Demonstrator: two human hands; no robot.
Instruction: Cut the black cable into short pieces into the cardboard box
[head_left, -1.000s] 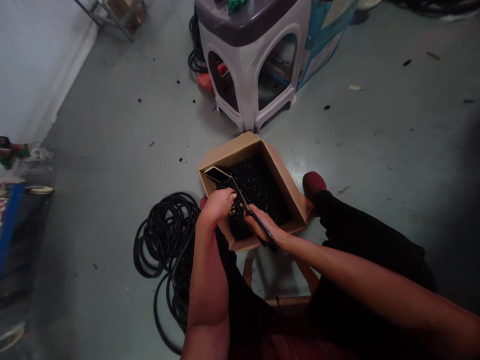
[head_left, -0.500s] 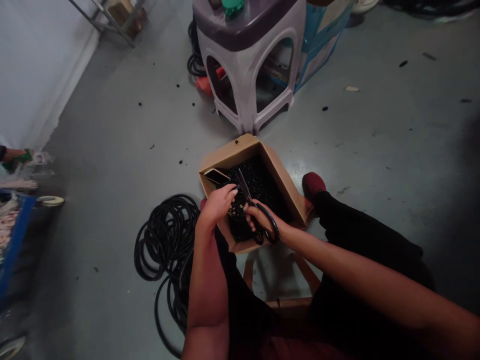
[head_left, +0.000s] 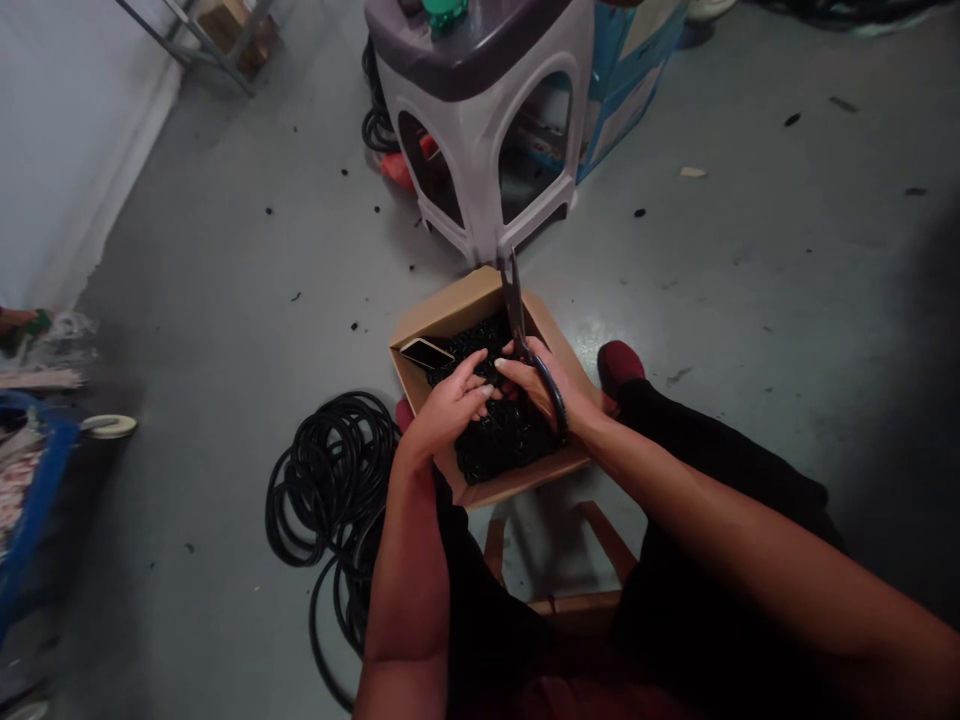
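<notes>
A seated person's right grip (head_left: pixel 537 385) is clutching black-handled scissors (head_left: pixel 516 305), blades up, while the half-curled left grip (head_left: pixel 450 405) is resting on black tubing offcuts (head_left: pixel 499 445), any hold unclear, inside a cardboard box (head_left: pixel 450 310). A slip could nick those fingers.

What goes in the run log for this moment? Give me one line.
left hand: over black tubing pieces | right hand: holding scissors, blades up | cardboard box: on floor
</notes>
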